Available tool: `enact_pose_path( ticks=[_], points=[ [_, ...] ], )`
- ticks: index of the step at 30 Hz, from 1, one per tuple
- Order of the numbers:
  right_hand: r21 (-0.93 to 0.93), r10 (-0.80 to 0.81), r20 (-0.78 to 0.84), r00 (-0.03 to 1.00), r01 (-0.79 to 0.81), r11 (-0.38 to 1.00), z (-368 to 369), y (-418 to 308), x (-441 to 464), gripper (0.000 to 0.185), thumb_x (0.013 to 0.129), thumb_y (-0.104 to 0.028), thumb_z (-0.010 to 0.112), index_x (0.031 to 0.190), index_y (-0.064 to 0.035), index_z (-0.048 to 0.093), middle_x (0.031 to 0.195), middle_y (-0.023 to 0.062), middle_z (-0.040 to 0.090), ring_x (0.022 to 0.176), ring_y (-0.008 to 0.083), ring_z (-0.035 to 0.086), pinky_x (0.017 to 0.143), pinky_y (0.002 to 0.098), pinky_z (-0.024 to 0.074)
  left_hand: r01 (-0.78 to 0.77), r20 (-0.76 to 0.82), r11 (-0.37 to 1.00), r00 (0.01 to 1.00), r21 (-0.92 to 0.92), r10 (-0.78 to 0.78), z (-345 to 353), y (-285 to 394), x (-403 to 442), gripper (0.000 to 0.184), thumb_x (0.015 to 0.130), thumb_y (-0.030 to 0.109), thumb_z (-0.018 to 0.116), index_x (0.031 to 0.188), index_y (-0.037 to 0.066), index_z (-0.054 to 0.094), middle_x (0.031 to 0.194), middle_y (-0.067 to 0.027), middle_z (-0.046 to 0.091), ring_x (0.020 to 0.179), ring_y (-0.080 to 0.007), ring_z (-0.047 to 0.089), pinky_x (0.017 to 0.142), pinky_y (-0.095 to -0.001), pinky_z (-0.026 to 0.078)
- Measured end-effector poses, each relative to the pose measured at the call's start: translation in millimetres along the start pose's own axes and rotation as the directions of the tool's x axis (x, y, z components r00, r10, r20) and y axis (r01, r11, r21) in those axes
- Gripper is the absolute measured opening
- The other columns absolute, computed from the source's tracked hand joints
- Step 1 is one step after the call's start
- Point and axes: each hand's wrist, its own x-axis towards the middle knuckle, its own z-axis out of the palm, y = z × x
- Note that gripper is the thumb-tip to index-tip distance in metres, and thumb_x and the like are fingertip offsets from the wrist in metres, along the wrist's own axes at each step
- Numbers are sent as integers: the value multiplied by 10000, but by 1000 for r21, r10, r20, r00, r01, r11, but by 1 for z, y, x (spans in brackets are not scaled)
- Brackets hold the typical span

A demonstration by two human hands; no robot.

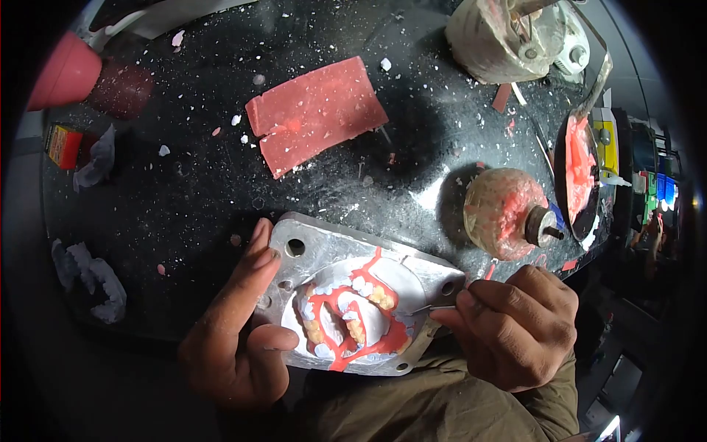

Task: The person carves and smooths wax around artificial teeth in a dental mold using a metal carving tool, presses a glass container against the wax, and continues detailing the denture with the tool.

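Note:
A metal flask plate with holes at its corners lies at the table's front edge. White plaster fills its round middle, with red wax and rows of yellowish and whitish teeth set in it. My left hand grips the plate's left side, thumb near the plaster and fingers along the outer edge. At the right corner my right hand is closed in a pinch on a thin metal tool, whose tip points left toward the plaster. Most of the tool is hidden by the fingers.
A pink wax sheet lies behind the plate. A round glass burner stands at the right, near a pan of red wax. Farther back are a whitish crusted device, a pink cup and a small box. White crumbs dot the black table.

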Motion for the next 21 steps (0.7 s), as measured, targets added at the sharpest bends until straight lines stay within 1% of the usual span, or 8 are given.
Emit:
enact_pose_path(
  ticks=[3, 10, 12, 13, 14, 17, 20, 21],
  points=[
    [-34, 52, -14, 999, -53, 998, 1, -9, 0, 256, 725, -141, 932, 831, -20, 733, 737, 71, 683, 543, 128, 614, 417, 251, 376, -14, -4, 1000, 1000, -17, 14, 0, 0, 0, 556, 1092, 404, 593, 1225, -131, 669, 1203, -355, 721, 1207, -450, 707, 1051, -523, 564],
    [-125, 48, -66, 997, -56, 991, 7, -20, -3, 229, 744, -107, 917, 812, -16, 719, 752, 75, 688, 533, 130, 583, 416, 262, 373, -19, -38, 998, 999, -52, 17, 1, -3, 0, 509, 1065, 349, 648, 1217, -136, 685, 1204, -334, 731, 1204, -423, 715, 1082, -510, 549],
    [-150, 81, -91, 992, -95, 984, 9, -20, -1, 224, 750, -96, 911, 814, -2, 718, 745, 83, 688, 537, 145, 575, 426, 274, 384, -9, -39, 999, 999, -50, 7, 2, -4, -1, 496, 1058, 328, 659, 1215, -141, 689, 1204, -327, 734, 1204, -418, 716, 1089, -505, 545],
    [-109, 109, -66, 992, -116, 987, 6, -20, 3, 229, 735, -75, 915, 827, 9, 724, 751, 93, 692, 546, 162, 582, 440, 280, 400, -14, -51, 998, 999, -67, 11, 3, -6, -2, 485, 1053, 310, 663, 1216, -146, 691, 1206, -325, 735, 1211, -413, 714, 1092, -501, 544],
    [-111, 109, -68, 992, -116, 987, 5, -19, 3, 229, 735, -75, 915, 827, 9, 724, 751, 93, 692, 546, 162, 582, 440, 280, 400, -17, -62, 996, 998, -85, 12, 3, -7, -2, 475, 1049, 292, 666, 1216, -151, 692, 1209, -323, 735, 1217, -407, 712, 1095, -497, 542],
    [-23, 159, -75, 984, -161, 987, 1, -15, 0, 266, 686, -49, 939, 850, 9, 738, 771, 98, 702, 550, 174, 596, 449, 280, 417, -22, -58, 995, 998, -101, 16, 3, -7, -1, 462, 1042, 266, 673, 1223, -158, 686, 1217, -329, 731, 1224, -404, 709, 1096, -499, 541],
    [24, 120, -39, 992, -119, 993, -3, -13, -1, 270, 684, -63, 944, 852, 3, 742, 770, 96, 702, 554, 174, 605, 446, 277, 424, -2, -50, 997, 999, -83, -2, 2, -6, -2, 481, 1054, 293, 659, 1224, -156, 685, 1227, -334, 726, 1222, -411, 708, 1096, -504, 539],
    [36, 91, 6, 996, -91, 995, -4, -11, -1, 264, 692, -81, 943, 850, -7, 744, 770, 91, 701, 549, 169, 603, 443, 274, 430, 0, -47, 996, 999, -84, -4, 2, -6, -2, 481, 1054, 293, 659, 1224, -156, 685, 1227, -334, 726, 1222, -411, 708, 1096, -504, 539]
  ],
)
